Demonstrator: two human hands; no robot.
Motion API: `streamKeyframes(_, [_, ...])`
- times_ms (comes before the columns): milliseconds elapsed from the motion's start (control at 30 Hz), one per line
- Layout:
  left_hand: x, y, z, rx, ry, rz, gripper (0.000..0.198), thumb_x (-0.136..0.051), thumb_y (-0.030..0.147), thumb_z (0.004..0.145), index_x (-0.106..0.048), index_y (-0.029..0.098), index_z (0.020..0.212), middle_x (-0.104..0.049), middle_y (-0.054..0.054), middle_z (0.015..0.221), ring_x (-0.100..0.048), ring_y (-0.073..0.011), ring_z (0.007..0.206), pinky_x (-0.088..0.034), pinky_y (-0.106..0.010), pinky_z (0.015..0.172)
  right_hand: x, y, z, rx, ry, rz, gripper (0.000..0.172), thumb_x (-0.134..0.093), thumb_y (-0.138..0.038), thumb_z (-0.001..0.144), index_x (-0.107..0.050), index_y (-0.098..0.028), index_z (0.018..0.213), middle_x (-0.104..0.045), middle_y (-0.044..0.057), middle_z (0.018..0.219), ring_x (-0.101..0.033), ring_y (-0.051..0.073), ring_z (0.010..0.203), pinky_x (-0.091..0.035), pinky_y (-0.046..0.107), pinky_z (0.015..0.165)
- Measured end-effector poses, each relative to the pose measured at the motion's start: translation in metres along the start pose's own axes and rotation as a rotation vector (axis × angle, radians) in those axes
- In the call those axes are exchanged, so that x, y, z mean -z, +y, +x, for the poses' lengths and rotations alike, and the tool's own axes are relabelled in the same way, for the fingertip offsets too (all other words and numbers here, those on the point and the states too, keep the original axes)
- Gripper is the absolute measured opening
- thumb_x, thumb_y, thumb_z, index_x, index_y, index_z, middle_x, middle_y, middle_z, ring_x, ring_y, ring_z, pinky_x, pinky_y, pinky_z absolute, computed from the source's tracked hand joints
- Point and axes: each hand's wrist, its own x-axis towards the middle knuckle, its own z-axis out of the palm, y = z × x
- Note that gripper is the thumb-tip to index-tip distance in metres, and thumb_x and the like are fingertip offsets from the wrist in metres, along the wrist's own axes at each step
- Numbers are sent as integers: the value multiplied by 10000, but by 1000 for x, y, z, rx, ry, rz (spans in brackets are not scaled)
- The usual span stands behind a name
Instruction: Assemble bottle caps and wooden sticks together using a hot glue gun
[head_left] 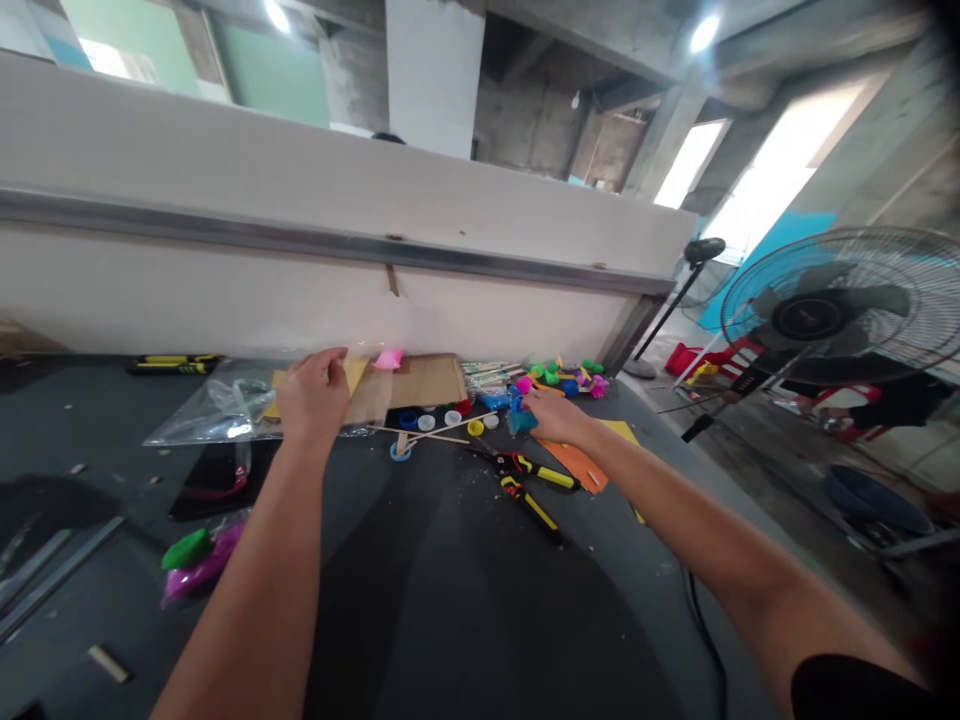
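Note:
My left hand (315,397) presses into a clear plastic bag (217,410), its fingers bunched on the sheet, which lies over a flat piece of cardboard (427,382) and yellow card. A pink piece (388,360) sits just beyond those fingers. My right hand (553,416) closes on a teal piece (523,422) among small bright craft parts (562,378). Below it lie two yellow-and-black handled tools (529,488), on orange paper (577,465). Bottle caps (426,423) and thin wooden sticks (427,433) lie between my hands.
A dark work surface (420,620) ends at a white wall (300,300) with a metal rail. A green-and-pink bagged item (196,560) lies at the left. A yellow-handled tool (174,364) lies by the wall. A standing fan (832,310) and a black cable (705,640) are at the right.

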Motion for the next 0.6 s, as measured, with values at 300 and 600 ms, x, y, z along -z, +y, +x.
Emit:
streamKeyframes(300, [3,-4,2,26,9,-9,310,-405,231,848,-654,220,1031,-681,-42,1026,-604,-214,971,-443,-327,864,-4,-101,39,328,35,-54,270,-424,-232,876,-665,-189,989,-653,96,956,-564,210,962,-394,274,786])
streamKeyframes(600, [5,-9,3,22,-21,-47,314,-404,217,840,-662,215,1019,-689,-36,1010,-615,-201,950,-445,-309,858,-22,-132,71,239,-51,-139,231,-544,-250,763,-710,-146,885,-684,156,899,-639,256,858,-463,290,677])
